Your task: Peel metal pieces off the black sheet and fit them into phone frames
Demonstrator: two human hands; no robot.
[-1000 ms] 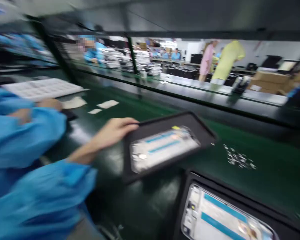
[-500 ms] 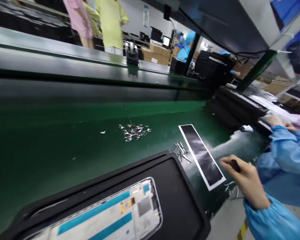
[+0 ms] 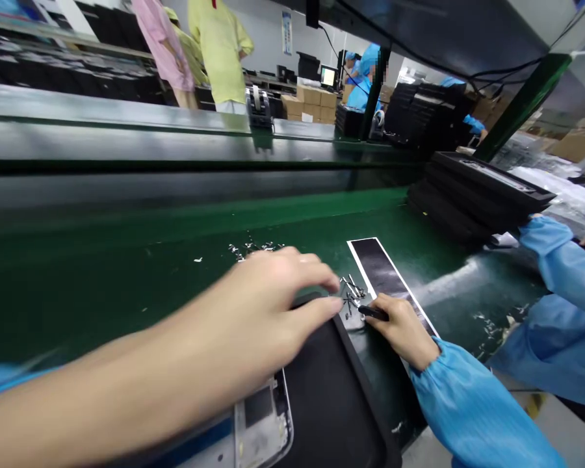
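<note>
My left hand (image 3: 273, 299) reaches across the black tray (image 3: 329, 390), its thumb and index finger stretched out with a gap between them and nothing seen in it. A phone frame (image 3: 263, 422) with blue strips lies in the tray, partly covered by my forearm. My right hand (image 3: 402, 328) is closed around a slim black tool (image 3: 374, 313); its exact kind does not show. The tool's end is beside a small pile of thin black and silver strips (image 3: 351, 289). Behind that hand lies a white-edged black sheet (image 3: 383, 266), its lower part hidden.
Small scraps (image 3: 248, 248) lie on the green bench (image 3: 175, 292) past my left hand. Black trays (image 3: 472, 195) are stacked at the right. Beside them, a co-worker's blue sleeve (image 3: 548, 244) reaches in. A raised metal ledge (image 3: 175, 146) runs along the back.
My left hand has come into view over the tray and phone frame. My right hand, with the black tool, has moved left to the strip pile. The view has shifted slightly.
</note>
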